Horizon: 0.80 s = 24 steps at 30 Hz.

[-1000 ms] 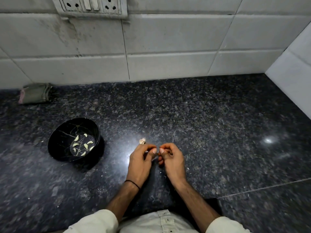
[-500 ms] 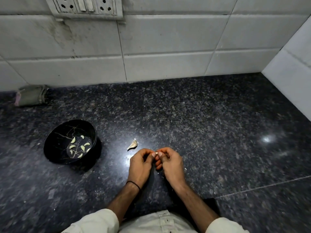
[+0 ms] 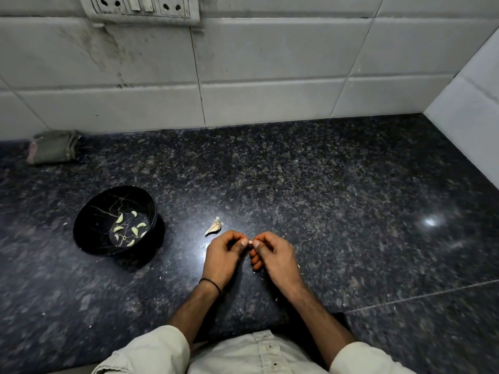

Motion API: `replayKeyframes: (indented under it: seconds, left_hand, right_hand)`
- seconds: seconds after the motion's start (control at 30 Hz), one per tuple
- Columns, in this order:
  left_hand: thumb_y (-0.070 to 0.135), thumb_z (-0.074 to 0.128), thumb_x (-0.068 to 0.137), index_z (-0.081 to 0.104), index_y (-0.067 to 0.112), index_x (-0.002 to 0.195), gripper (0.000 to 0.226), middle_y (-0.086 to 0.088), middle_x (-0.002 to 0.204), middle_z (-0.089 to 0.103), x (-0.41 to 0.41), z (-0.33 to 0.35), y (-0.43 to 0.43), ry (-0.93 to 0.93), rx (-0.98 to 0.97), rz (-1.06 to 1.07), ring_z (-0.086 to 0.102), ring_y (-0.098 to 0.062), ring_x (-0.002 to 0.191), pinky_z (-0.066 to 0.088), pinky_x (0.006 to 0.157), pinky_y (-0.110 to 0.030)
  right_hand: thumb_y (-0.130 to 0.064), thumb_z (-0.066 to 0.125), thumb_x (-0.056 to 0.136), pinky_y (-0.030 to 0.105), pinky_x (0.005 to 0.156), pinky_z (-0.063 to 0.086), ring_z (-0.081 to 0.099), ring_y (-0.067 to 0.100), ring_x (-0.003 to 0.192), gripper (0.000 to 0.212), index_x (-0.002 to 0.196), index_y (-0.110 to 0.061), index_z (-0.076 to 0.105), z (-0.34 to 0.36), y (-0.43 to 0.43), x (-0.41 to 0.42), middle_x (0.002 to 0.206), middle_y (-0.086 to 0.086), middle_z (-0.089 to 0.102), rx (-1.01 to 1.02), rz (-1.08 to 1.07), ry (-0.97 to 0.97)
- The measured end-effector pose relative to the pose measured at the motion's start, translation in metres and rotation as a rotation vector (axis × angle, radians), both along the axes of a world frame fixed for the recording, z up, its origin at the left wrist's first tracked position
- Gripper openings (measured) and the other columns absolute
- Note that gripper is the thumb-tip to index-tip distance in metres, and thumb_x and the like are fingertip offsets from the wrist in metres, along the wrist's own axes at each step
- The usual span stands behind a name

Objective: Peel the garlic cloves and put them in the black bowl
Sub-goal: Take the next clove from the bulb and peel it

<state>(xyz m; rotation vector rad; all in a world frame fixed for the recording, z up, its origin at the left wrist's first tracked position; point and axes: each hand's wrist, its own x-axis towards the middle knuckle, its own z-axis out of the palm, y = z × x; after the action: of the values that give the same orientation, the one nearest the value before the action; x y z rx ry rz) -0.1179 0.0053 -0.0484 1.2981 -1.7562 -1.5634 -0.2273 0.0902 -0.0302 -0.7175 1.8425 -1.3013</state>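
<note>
On the dark granite counter, my left hand and my right hand meet thumb to thumb. Between their fingertips they pinch a small garlic clove, of which only a pale tip shows. An unpeeled garlic clove lies on the counter just beyond my left hand. The black bowl stands to the left and holds several peeled cloves.
A folded green cloth lies at the back left against the tiled wall. A switch and socket panel is on the wall above. A white side wall bounds the counter on the right. Small skin flakes lie near my right hand.
The unpeeled clove beyond my left hand now shows fully. Both hands stay together on the small clove, with little movement. The camera has shifted slightly.
</note>
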Motion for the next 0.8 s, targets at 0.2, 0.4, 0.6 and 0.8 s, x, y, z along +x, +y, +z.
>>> replayKeyframes:
  seconds: [0.2, 0.4, 0.6, 0.8]
  left_hand:
    - [0.008, 0.067, 0.092, 0.072, 0.014, 0.082, 0.012, 0.007, 0.070, 0.071, 0.0009, 0.0025, 0.0003, 0.026, 0.045, 0.006, 0.058, 0.000, 0.060, 0.049, 0.071, -0.027]
    - [0.012, 0.071, 0.088, 0.074, 0.019, 0.077, 0.013, 0.005, 0.075, 0.075, 0.0016, -0.0015, -0.0035, -0.039, 0.001, -0.003, 0.070, -0.013, 0.075, 0.058, 0.082, -0.043]
    - [0.012, 0.071, 0.088, 0.072, 0.023, 0.072, 0.019, 0.006, 0.076, 0.075, 0.0017, -0.0025, -0.0063, -0.075, -0.013, -0.001, 0.073, -0.014, 0.080, 0.059, 0.084, -0.046]
    - [0.011, 0.070, 0.088, 0.072, 0.023, 0.072, 0.021, 0.008, 0.067, 0.072, 0.0005, -0.0041, -0.0075, -0.073, 0.000, 0.008, 0.068, -0.012, 0.067, 0.059, 0.077, -0.039]
  right_hand:
    - [-0.005, 0.053, 0.099, 0.033, 0.057, 0.056, 0.060, 0.015, 0.055, 0.020, 0.084, -0.012, 0.065, 0.0013, 0.0022, 0.0002, 0.065, 0.003, 0.065, -0.010, 0.023, -0.003]
    - [-0.006, 0.054, 0.098, 0.031, 0.059, 0.057, 0.062, 0.015, 0.057, 0.017, 0.086, -0.010, 0.066, -0.0019, 0.0026, -0.0034, 0.067, 0.007, 0.067, 0.012, 0.067, 0.010]
    - [-0.010, 0.057, 0.097, 0.030, 0.057, 0.056, 0.061, 0.013, 0.055, 0.014, 0.087, -0.008, 0.065, 0.0021, 0.0000, -0.0051, 0.070, 0.017, 0.068, 0.053, 0.126, 0.087]
    - [-0.006, 0.057, 0.096, 0.024, 0.048, 0.051, 0.057, 0.011, 0.051, 0.013, 0.086, -0.005, 0.065, 0.0012, -0.0022, -0.0021, 0.064, 0.010, 0.062, 0.041, 0.079, 0.066]
